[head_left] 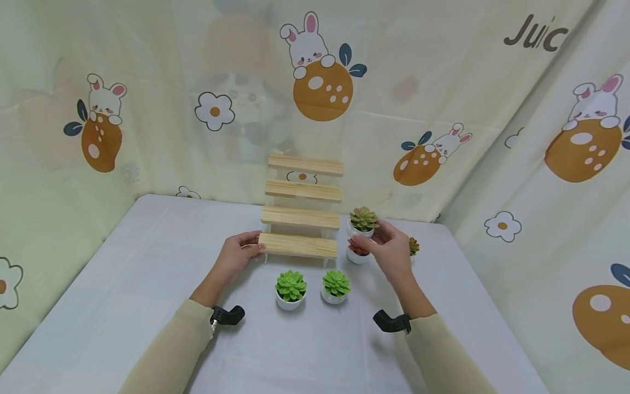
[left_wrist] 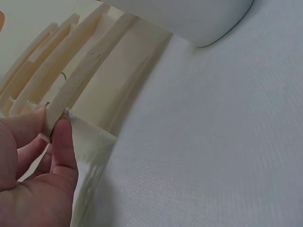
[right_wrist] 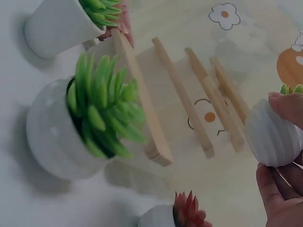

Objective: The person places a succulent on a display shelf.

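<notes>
Printed curtains [head_left: 162, 148] of rabbits and fruit enclose a white-covered table [head_left: 147, 262], where a four-tier wooden stand [head_left: 300, 217] sits near the back edge. A person's left hand [head_left: 233, 258] pinches the end of its lowest plank [head_left: 297, 245] between thumb and fingers, apparently to steady it. The right hand [head_left: 390, 249], thumb and fingers curled about the sides, holds a white pot [right_wrist: 271, 135] bearing a rosette succulent [head_left: 364, 218] beside the stand's right end, a hold that likely spares the leaves. A red succulent [head_left: 356, 249] shows just below it; a green potted succulent [head_left: 290, 287] and its twin [head_left: 337, 284] stand in front, perhaps for easy reach, on the table's pale top
</notes>
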Motion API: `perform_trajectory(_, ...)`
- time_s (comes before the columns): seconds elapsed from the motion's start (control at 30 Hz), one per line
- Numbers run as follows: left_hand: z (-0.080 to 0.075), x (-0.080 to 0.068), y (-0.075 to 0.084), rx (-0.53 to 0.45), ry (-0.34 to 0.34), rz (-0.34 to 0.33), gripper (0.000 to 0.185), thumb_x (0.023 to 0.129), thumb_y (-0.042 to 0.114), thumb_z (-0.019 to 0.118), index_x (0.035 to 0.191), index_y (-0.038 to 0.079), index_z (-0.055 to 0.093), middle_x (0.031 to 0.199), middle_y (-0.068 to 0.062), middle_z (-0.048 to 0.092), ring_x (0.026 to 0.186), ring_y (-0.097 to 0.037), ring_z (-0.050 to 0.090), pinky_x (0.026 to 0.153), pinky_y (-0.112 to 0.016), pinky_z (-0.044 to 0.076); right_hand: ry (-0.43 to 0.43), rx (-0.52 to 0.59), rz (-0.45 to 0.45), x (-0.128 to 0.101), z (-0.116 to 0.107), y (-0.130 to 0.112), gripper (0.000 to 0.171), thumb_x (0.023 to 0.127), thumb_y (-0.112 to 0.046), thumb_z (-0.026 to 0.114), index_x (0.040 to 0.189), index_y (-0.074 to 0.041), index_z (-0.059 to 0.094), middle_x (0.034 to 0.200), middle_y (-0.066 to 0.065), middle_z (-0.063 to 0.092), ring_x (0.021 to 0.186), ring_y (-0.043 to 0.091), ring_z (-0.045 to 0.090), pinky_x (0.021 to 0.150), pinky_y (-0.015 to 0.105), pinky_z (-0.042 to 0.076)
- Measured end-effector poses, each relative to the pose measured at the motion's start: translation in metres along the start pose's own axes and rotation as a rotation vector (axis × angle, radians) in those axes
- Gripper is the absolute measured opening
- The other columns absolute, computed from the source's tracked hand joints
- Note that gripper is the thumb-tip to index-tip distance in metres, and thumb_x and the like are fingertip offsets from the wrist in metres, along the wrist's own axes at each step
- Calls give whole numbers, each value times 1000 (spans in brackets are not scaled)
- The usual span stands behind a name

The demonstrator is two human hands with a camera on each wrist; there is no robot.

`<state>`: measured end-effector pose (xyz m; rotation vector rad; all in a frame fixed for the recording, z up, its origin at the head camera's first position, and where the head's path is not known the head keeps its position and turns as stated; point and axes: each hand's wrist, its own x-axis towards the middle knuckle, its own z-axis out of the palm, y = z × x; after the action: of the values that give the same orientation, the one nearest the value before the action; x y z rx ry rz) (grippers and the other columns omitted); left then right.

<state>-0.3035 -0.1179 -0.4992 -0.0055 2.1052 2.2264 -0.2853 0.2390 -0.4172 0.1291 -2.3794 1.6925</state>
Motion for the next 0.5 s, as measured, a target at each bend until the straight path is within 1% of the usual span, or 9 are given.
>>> perform_trajectory(0.23,1,-1,2,7,6,-7,48,96,-4,65,143,-10,52,122,-21,59,90,-7,64,81,-20,63,-29,-8,-26,13,14,-15,72,79,-41,89,141,-16,62,129,10,70,108,11,68,88,11,57)
perform_trajectory(0.5,0,0,4,25,7,-23,49,96,-3,65,143,-9,53,122,-21,59,91,-10,63,81,-20,63,-68,2,-69,27,27,-30,71,77,-42,90,138,-16,64,125,10,72,109,14,71,88,15,59)
